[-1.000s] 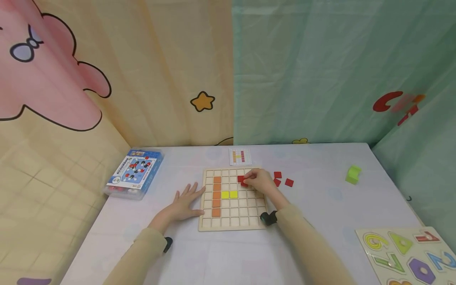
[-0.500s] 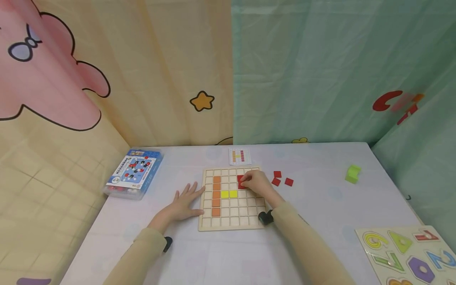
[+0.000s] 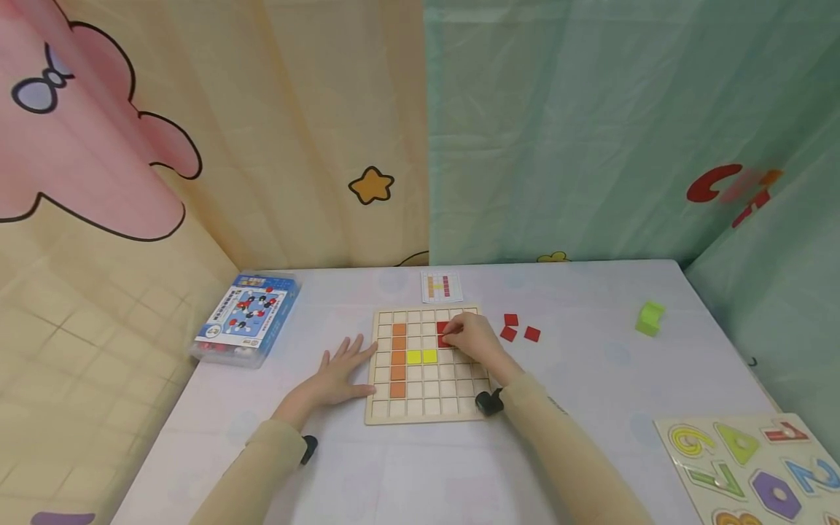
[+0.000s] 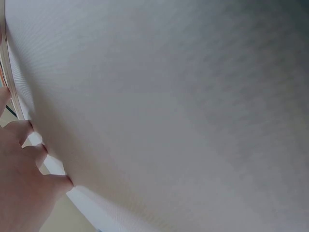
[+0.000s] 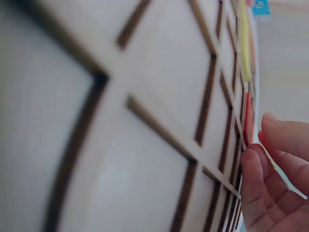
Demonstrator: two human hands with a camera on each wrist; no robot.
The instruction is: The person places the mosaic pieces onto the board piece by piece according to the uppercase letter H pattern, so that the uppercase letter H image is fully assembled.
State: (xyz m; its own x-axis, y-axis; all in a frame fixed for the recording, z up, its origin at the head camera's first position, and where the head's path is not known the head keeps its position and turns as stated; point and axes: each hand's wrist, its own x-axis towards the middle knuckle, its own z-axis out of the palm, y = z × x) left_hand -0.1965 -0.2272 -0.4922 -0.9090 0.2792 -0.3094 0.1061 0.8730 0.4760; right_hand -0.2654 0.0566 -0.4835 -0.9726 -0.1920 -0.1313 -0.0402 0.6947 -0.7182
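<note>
A wooden grid board (image 3: 432, 415) lies on the table, with a column of orange tiles (image 3: 399, 357) and two yellow tiles (image 3: 421, 356) set in its cells. In its upper right part a red tile (image 3: 442, 327) sits in a cell. The right hand (image 3: 474, 339) pinches another red tile (image 5: 261, 138) between thumb and fingers, just below the first; fingers mostly cover it. The left hand (image 3: 335, 377) lies flat and spread at the board's left edge, fingertips touching the rim. In the left wrist view its fingers (image 4: 54, 183) show beside the table surface.
Three loose red tiles (image 3: 510, 333) lie right of the board. Behind it is a small pattern card (image 3: 442, 287). A boxed molecule set (image 3: 246, 319) stands at left, a green block (image 3: 650, 319) at right, and a number puzzle board (image 3: 755, 467) at front right.
The right hand has moved slightly left and down onto the cell with its red tile, uncovering the loose tiles more, then stays there. The left hand has not moved.
</note>
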